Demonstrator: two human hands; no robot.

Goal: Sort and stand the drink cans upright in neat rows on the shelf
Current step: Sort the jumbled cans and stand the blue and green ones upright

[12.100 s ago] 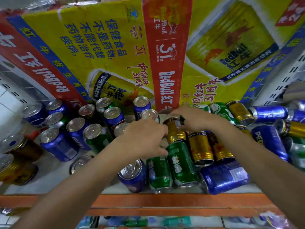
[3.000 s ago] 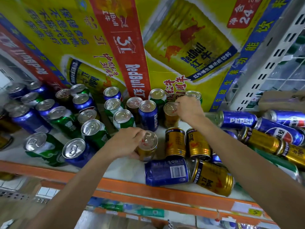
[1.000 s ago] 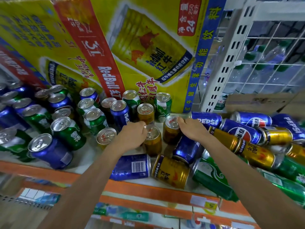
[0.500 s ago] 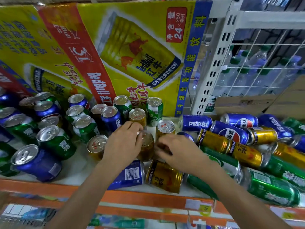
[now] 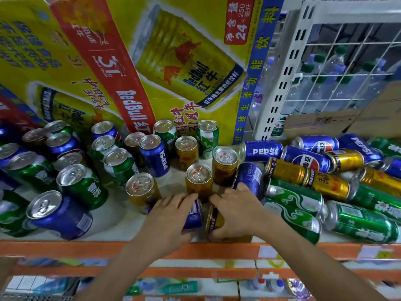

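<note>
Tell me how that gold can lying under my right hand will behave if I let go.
The gold metal can lies on its side by the orange shelf edge, so it may roll off. Its smooth wall probably feels slippery; the right hand should keep a full grip.

Glossy printed metal is seen on the blue, green and gold drink cans [image 5: 154, 158], with brushed silver tops. Behind them, a yellow cardboard carton [image 5: 186, 61] looks matt and slightly worn.
</note>
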